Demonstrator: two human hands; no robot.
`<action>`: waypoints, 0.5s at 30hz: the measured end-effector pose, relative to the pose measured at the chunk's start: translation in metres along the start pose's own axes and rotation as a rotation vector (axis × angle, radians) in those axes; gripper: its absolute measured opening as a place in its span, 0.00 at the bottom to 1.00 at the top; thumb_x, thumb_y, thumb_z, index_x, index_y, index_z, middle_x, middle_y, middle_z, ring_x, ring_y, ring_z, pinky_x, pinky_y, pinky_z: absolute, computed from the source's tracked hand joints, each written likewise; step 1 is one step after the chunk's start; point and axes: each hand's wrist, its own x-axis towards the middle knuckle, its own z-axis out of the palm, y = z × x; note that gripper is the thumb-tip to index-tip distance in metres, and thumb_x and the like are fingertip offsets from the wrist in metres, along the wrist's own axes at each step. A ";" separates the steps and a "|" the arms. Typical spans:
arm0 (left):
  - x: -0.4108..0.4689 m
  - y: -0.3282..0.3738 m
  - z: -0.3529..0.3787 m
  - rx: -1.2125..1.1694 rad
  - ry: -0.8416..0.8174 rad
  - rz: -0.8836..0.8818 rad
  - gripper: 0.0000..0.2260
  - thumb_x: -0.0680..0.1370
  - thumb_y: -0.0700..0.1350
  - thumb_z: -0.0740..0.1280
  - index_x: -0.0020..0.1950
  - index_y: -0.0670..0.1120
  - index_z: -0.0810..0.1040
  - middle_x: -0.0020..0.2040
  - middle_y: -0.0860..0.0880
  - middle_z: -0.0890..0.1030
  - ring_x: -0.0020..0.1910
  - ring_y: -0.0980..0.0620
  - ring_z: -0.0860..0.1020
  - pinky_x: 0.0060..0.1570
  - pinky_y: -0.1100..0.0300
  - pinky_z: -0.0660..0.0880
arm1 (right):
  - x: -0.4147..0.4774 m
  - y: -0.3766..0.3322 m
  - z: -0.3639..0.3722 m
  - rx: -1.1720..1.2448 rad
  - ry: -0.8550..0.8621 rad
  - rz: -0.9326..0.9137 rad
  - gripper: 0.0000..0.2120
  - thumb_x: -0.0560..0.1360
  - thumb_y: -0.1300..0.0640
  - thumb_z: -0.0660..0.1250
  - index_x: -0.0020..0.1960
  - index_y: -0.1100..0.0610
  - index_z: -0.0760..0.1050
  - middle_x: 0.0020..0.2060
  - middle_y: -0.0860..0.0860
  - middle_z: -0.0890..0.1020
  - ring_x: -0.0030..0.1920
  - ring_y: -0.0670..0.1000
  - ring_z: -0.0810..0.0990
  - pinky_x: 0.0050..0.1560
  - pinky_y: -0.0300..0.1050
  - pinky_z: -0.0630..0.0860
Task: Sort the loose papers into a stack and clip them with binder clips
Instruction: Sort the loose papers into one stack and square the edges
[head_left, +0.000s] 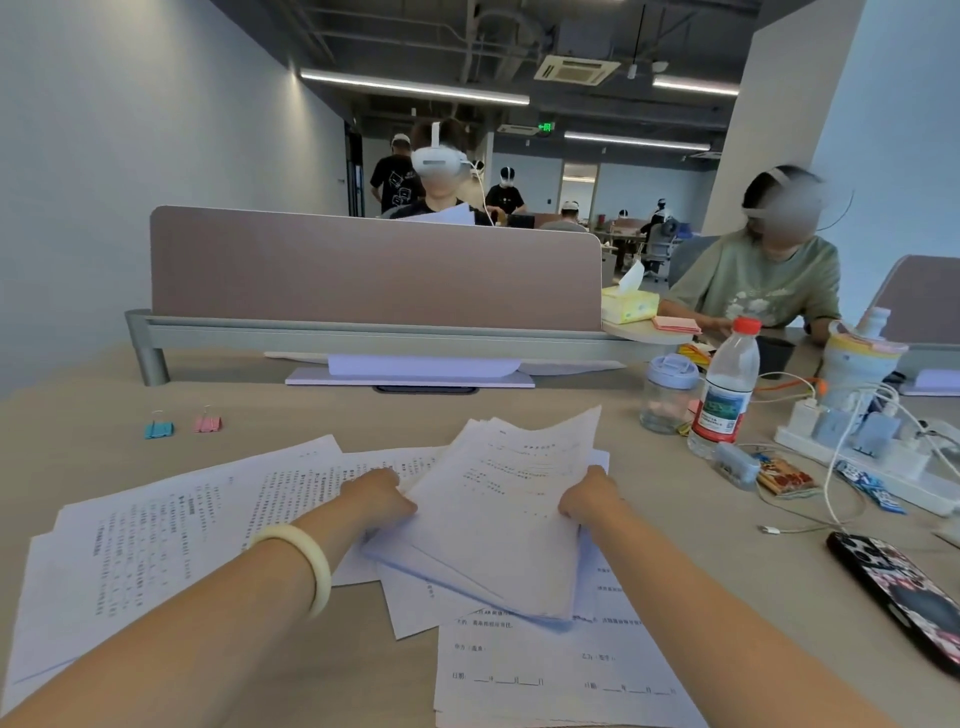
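Note:
A thick stack of printed papers (498, 514) is held a little above the desk at the centre, tilted. My left hand (379, 496) grips its left edge and my right hand (589, 496) grips its right edge. More loose printed sheets (156, 530) lie spread on the desk to the left, and others (545, 670) lie under and in front of the stack. Two binder clips stand at the far left of the desk, a blue binder clip (159, 428) and a pink binder clip (208, 423), well away from both hands.
To the right stand a water bottle (724, 395), a clear jar (667, 395), a power strip with cables (857, 447) and a phone (904, 597). A desk divider (374, 270) closes the back, with papers (415, 371) below it. A person in green sits at far right.

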 end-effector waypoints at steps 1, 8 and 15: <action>0.001 0.000 0.001 0.023 -0.003 0.009 0.25 0.77 0.52 0.63 0.72 0.45 0.64 0.72 0.47 0.67 0.70 0.46 0.67 0.68 0.57 0.63 | -0.005 -0.003 0.000 -0.028 -0.001 0.009 0.22 0.75 0.60 0.61 0.67 0.59 0.63 0.66 0.59 0.67 0.67 0.60 0.69 0.70 0.54 0.65; 0.002 0.002 0.007 0.075 -0.006 0.060 0.28 0.76 0.52 0.66 0.73 0.44 0.62 0.73 0.46 0.65 0.72 0.46 0.64 0.72 0.56 0.60 | 0.004 -0.004 -0.001 0.018 0.040 0.013 0.19 0.73 0.60 0.62 0.64 0.56 0.69 0.65 0.59 0.66 0.55 0.59 0.71 0.63 0.46 0.72; -0.001 0.002 0.009 0.152 0.023 0.080 0.23 0.75 0.51 0.66 0.68 0.45 0.69 0.68 0.45 0.70 0.67 0.45 0.69 0.65 0.57 0.64 | 0.000 -0.005 -0.011 0.305 0.034 -0.022 0.20 0.72 0.65 0.67 0.64 0.62 0.72 0.64 0.62 0.64 0.46 0.55 0.66 0.56 0.43 0.72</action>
